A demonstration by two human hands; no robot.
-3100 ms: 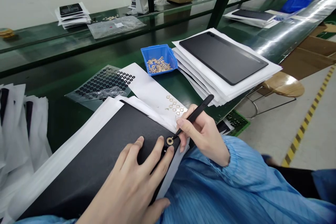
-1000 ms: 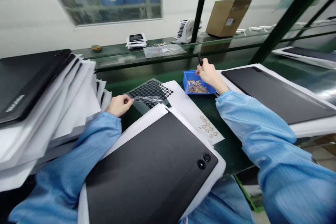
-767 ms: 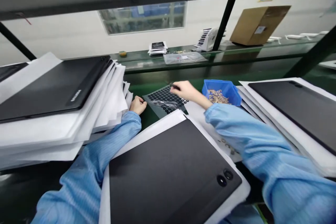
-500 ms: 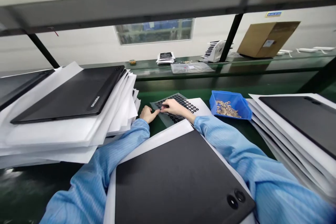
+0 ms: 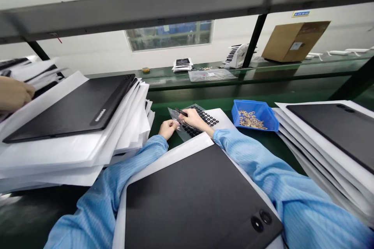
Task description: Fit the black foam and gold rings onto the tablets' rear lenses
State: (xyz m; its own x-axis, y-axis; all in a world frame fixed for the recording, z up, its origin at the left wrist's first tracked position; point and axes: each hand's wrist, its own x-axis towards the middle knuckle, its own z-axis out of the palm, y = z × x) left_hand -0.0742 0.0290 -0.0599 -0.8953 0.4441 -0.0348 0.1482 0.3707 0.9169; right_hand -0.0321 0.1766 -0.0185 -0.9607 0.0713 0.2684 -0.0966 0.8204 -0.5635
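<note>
My left hand (image 5: 168, 129) is closed, its thumb and finger pinching the edge of a clear film sheet (image 5: 174, 114). Just right of it, my right hand (image 5: 193, 119) grips a thin black tool (image 5: 181, 112) that looks like tweezers; its tip is too small to make out. Beneath the hands lies a sheet of black ring stickers (image 5: 210, 118), partly on white paper. In front of me a black tablet-shaped panel (image 5: 193, 202) rests on white sheets, with two round camera rings (image 5: 257, 224) at its lower right corner.
At left stands a stack of black panels (image 5: 73, 105) between white sheets, another person's hand (image 5: 14, 94) over it. A blue bin (image 5: 273, 122) holds small tan rings (image 5: 249, 120). More panels (image 5: 336, 124) lie at right. A shelf (image 5: 175, 11) crosses overhead; a carton (image 5: 292, 42) stands behind.
My hands have shifted slightly, and the black tool in my right hand now points up to the left. Another person's hand has appeared at the left stack, where a panel has moved.
</note>
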